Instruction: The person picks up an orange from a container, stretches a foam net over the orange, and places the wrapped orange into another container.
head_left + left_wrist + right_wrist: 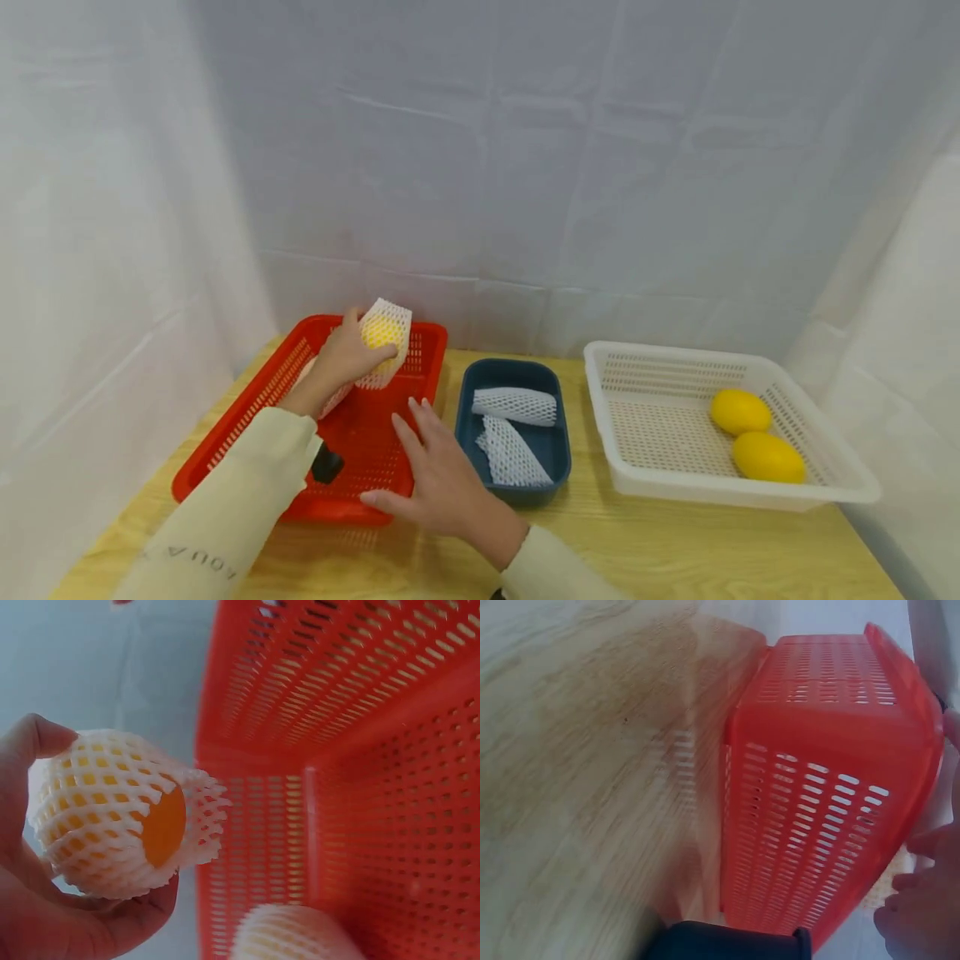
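My left hand [351, 354] grips a yellow, lemon-like fruit [382, 332] in a white foam net sleeve, held over the far part of the red basket [367, 467]. In the left wrist view the fruit's bare end [163, 829] shows through the sleeve's open end. Another netted fruit [289, 934] lies in the basket, mostly covered by my left arm in the head view. My right hand [442, 479] is over the basket's near right side with its fingers spread, holding nothing.
A dark blue box [468, 375] with two white foam nets [517, 454] stands right of the red basket. Farther right, a white basket [637, 475] holds two bare yellow fruits [768, 457]. Pale cloth [525, 167] hangs behind and beside the wooden table [637, 542].
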Demonstrator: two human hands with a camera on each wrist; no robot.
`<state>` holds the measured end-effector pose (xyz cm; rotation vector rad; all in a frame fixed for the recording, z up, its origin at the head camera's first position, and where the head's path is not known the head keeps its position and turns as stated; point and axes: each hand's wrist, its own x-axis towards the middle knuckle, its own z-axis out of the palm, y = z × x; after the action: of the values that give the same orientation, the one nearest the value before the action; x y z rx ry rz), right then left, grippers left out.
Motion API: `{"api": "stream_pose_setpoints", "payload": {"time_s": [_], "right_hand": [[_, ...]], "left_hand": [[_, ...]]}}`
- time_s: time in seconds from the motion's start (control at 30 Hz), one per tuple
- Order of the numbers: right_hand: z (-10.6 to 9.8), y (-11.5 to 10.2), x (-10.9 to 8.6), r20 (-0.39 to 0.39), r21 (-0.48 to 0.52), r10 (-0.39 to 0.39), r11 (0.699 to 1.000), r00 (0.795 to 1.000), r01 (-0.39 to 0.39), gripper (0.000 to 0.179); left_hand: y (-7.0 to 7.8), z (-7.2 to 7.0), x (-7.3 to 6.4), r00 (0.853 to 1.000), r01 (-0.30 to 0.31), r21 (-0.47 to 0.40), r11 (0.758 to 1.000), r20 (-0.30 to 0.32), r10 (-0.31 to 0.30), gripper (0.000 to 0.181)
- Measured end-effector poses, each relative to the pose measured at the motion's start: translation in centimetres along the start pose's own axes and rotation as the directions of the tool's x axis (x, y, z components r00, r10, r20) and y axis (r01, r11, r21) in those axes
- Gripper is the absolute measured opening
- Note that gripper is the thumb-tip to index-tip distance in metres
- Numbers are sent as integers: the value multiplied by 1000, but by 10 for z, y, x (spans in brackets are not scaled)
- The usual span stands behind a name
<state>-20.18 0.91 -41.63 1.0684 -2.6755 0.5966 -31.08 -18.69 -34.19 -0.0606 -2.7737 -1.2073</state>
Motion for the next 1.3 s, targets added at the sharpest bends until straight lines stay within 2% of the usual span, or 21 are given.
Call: {"api": "stream_pose_setpoints", "payload": {"time_s": [0.07,0.17,0.2,0.27,0.4,0.5,0.67,0.73,0.8,1.1,1.3], "right_hand": [[2,1,2,44,-10,16,1000,999,-15,90],[5,2,4,88,-5,30,1000,996,-29,89],[7,2,4,97,-12,34,999,995,-33,89],[8,2,4,104,-18,35,999,994,-34,89],[11,0,1,105,-25,39,999,994,-37,89],[11,-2,-1,100,-6,41,999,994,-41,88],[9,-2,0,97,5,30,1000,995,-30,87],[7,-2,0,99,2,29,1000,995,-29,87],[6,-1,1,104,1,32,999,994,-33,88],[6,-1,0,110,-3,36,999,993,-35,88],[7,-1,1,109,-7,38,999,993,-37,88]], "left_hand": [[-8,6,6,998,60,-92,994,22,-59,81],[-20,15,12,990,142,-134,981,38,-138,80],[-24,19,13,987,159,-116,980,42,-155,82],[-30,25,15,983,181,-22,983,43,-180,87],[-39,32,13,976,200,88,976,74,-207,94],[-44,35,11,971,198,133,971,107,-213,95],[-48,37,12,953,201,198,959,189,-238,99],[-48,37,13,948,206,200,958,203,-246,99],[-49,37,14,949,201,192,961,205,-239,98],[-49,39,13,950,211,89,973,216,-226,91],[-47,39,13,950,204,98,974,222,-221,91]]}}
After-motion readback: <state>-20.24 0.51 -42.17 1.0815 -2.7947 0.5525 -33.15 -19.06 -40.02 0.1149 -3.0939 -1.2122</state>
